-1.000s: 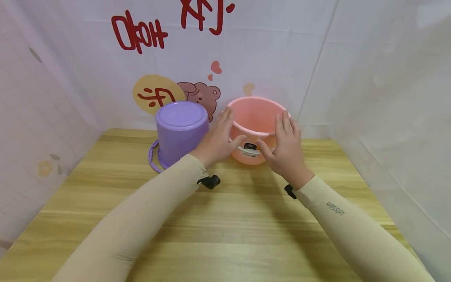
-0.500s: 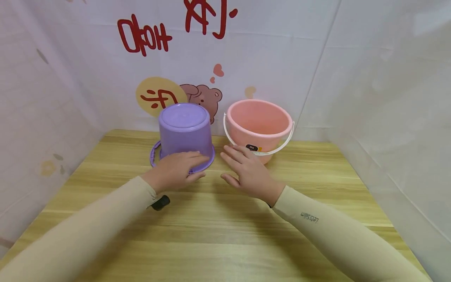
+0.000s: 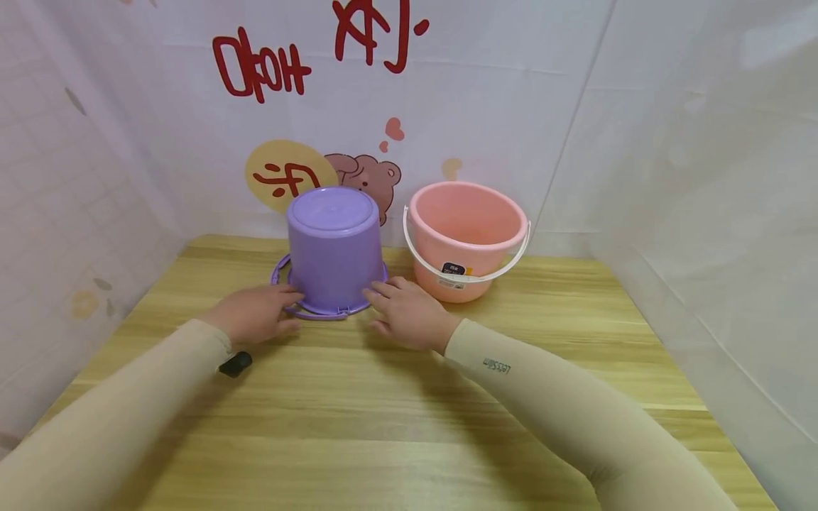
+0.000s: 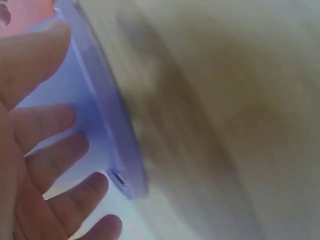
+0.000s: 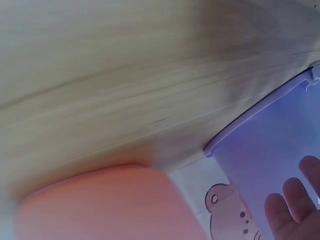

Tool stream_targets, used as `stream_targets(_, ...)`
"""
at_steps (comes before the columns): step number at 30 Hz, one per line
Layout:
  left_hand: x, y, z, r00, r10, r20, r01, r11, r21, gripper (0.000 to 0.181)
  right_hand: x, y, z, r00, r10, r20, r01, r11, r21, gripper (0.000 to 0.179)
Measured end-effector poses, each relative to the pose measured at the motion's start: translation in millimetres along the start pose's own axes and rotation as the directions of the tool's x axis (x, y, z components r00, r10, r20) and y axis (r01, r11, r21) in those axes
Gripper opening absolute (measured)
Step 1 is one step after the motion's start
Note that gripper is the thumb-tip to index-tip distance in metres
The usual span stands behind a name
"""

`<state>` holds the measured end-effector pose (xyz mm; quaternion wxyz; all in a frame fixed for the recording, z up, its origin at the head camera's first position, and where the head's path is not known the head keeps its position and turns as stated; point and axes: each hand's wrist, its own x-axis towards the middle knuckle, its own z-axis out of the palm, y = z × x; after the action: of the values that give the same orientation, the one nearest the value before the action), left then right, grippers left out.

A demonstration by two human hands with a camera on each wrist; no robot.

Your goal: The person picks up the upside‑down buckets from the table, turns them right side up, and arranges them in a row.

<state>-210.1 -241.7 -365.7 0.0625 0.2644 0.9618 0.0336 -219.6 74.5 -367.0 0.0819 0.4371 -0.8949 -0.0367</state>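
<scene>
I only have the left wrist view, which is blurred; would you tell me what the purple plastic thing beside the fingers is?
Observer: An upturned purple plastic bucket, standing rim down on the wooden table.
Operator: Where is the other hand?
Observer: The right hand is at the bucket's rim on the opposite side; the left hand faces it.
Operator: Anything else nearby?
Observer: An upright pink plastic bucket stands to its right, white handle down.

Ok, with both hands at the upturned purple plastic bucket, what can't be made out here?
- Head view: whether anything sits under the upturned purple plastic bucket; its own wall hides that.
- Head view: the pink plastic bucket's label print is too small.
- Left wrist view: left hand contact is blurred.
- Right wrist view: right hand is cut off by the edge.
</scene>
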Motion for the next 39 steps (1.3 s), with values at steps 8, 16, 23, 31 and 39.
stream_targets(8,-4.6,-13.7,13.8,0.998,-0.031,0.061,0.031,0.999,0.008,0.069,30.6,-9.4,8.4,0.989,0.067,0.134,-0.068,0.998,-0.002,0.061)
stream_targets(16,-5.1,-13.9,16.0,0.997,-0.035,0.068,0.033,0.999,0.036,0.069,41.8,-24.4,16.5,0.955,0.108,0.276,-0.113,0.994,0.003,0.064)
stream_targets(23,-3.9,-9.9,19.3,0.998,-0.023,0.050,0.023,1.000,0.011,0.071,39.9,-30.7,20.2,0.929,0.139,0.342,-0.145,0.989,-0.009,0.070)
stream_targets(31,-2.2,-10.7,18.7,0.998,-0.027,0.056,0.028,1.000,-0.001,0.072,42.0,-31.3,18.7,0.920,0.157,0.359,-0.166,0.986,-0.005,0.072)
stream_targets(39,-2.9,-8.9,19.5,0.996,-0.059,0.069,0.061,0.998,-0.028,0.075,43.7,-32.1,15.2,0.912,0.156,0.380,-0.166,0.986,-0.008,0.072)
